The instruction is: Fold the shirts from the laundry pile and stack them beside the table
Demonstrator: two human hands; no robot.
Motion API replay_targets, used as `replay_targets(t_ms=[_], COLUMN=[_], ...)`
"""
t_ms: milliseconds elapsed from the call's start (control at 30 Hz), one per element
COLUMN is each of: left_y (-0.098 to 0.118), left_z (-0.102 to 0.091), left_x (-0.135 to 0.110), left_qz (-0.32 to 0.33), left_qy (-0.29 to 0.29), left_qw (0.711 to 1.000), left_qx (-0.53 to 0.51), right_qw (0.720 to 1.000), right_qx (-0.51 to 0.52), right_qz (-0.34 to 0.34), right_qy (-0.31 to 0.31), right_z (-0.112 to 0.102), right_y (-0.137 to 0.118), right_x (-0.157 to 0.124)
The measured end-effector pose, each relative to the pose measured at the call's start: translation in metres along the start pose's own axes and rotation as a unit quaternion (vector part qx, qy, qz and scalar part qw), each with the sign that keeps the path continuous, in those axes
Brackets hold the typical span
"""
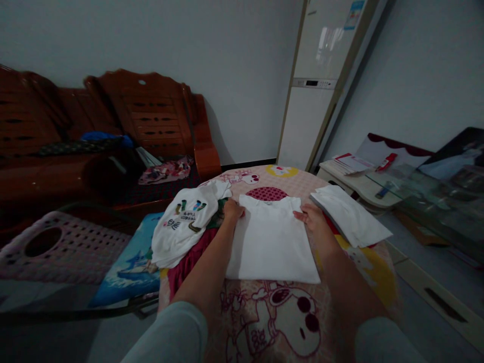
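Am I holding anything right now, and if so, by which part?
Your left hand and right hand are at opposite side edges of the white shirt, near its neckline; whether they pinch or merely touch it can't be told.

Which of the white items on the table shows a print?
The rumpled garment at the left: it bears coloured shapes and lettering. The flat middle shirt and folded cloth at the right show none.

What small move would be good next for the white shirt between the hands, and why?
Probably fold the white shirt in half, top edge toward the near edge: it lies flat, no sleeves spread out, and the left hand and right hand are near its upper corners.
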State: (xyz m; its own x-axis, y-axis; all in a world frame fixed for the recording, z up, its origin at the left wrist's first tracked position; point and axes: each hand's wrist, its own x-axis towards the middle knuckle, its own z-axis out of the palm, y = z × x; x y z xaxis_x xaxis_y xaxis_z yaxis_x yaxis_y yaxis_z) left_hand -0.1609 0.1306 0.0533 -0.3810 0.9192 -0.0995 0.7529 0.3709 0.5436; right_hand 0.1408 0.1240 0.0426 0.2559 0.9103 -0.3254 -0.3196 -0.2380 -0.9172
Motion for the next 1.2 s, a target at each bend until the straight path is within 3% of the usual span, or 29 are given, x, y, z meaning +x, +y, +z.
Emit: replay_targets(t_ms=[267, 467, 633, 767, 933, 1067, 1200], left_y=[-0.002, 0.006, 0.009, 0.002, -0.022, -0.051, -0.077], left_z=[0.008, 0.011, 0.005, -0.010, -0.035, -0.043, -0.034], left_x=[0.014, 0.014, 0.002, -0.017, -0.065, -0.112, -0.138], left_qz=[-0.017, -0.053, -0.064, -0.022, 0.116, 0.131, 0.062], left_qy=[-0.094, -0.128, -0.138, -0.136, -0.140, -0.132, -0.154], left_qw=[0.987, 0.958, 0.935, 0.911, 0.823, 0.827, 0.840], left_qx=[-0.133, -0.250, -0.320, -0.389, -0.538, -0.531, -0.517], right_qw=[0.996, 0.996, 0.996, 0.995, 0.981, 0.975, 0.991], right_qx=[-0.052, -0.034, -0.020, 0.036, 0.114, 0.122, 0.067], right_qz=[0.071, 0.065, 0.022, -0.022, -0.106, -0.136, -0.092], right_qy=[-0.021, -0.048, -0.081, -0.092, -0.115, -0.127, -0.067], right_z=[-0.004, -0.003, -0.004, -0.008, -0.024, -0.051, -0.074], right_y=[-0.004, -0.005, -0.009, -0.015, -0.020, -0.003, 0.032], right_x=[0.026, 0.029, 0.020, -0.005, -0.063, -0.107, -0.125])
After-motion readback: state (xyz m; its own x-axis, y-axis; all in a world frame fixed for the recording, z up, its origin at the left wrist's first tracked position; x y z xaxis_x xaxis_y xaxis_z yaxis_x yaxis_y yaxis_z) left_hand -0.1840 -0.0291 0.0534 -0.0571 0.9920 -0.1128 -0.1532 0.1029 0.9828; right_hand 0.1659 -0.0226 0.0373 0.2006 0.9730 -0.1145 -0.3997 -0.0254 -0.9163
